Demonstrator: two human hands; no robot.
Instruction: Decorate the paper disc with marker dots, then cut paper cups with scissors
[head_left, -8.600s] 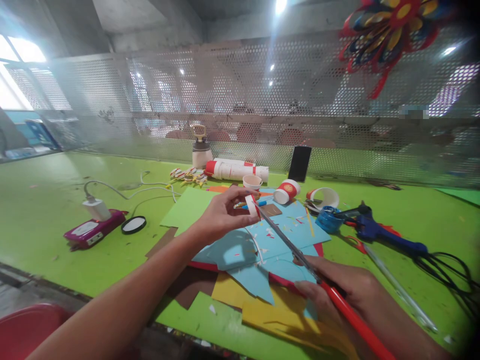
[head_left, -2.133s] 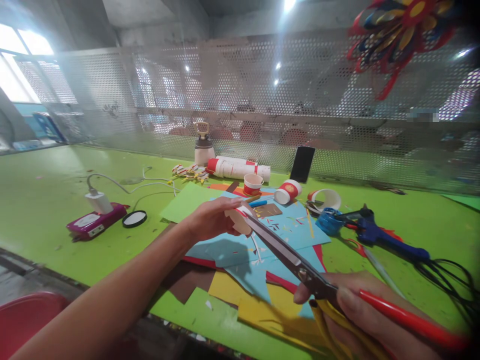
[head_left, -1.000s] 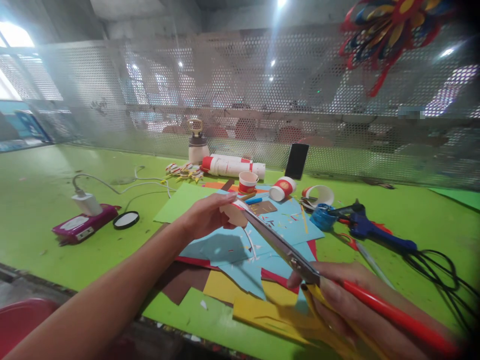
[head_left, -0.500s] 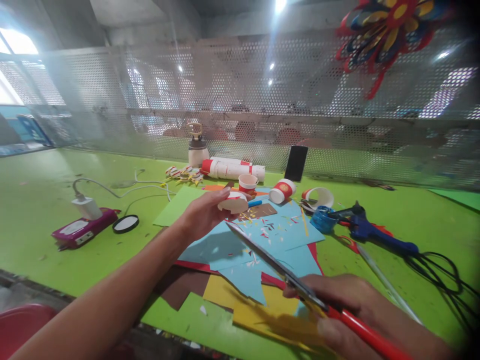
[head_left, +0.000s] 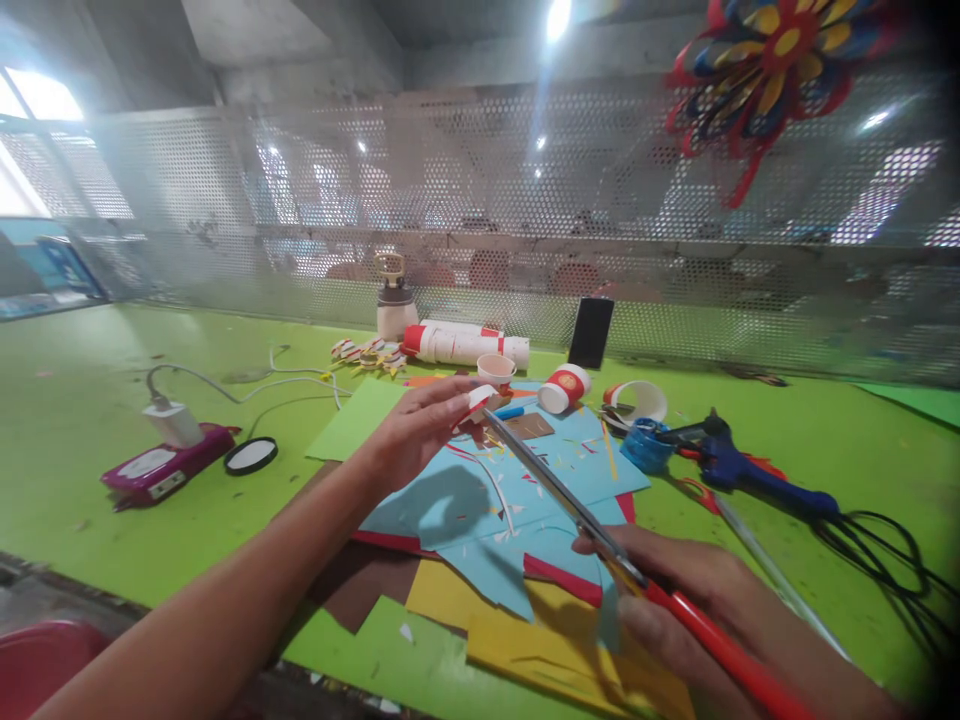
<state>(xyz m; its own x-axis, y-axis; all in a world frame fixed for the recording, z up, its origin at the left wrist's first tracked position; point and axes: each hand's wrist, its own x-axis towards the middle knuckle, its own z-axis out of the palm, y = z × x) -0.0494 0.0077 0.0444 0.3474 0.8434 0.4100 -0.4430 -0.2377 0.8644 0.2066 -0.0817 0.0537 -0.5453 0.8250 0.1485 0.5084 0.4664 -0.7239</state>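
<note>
My left hand (head_left: 420,430) is closed on a small white and red piece of paper cup (head_left: 480,402), held above the blue paper sheets (head_left: 450,500). My right hand (head_left: 697,590) grips a pair of scissors (head_left: 544,482) with long metal blades and red handles. The blade tips reach the edge of the cup piece; whether they are cutting through it cannot be made out. A thin curved white strip (head_left: 499,487) runs from below the left hand down over the blue paper. Small coloured paper scraps lie scattered on the sheets.
Behind the hands are paper cups (head_left: 564,388), long rolled cups (head_left: 472,345), a spray bottle (head_left: 396,308) and a phone (head_left: 591,332). A blue glue gun (head_left: 757,475) with its cable lies right. A purple power strip (head_left: 169,465) is left. Yellow sheets (head_left: 555,660) lie in front.
My left hand has turned the cup piece, so its flat round face no longer shows. The scissor tips have risen to the piece's edge. The thin curved strip has come into view below.
</note>
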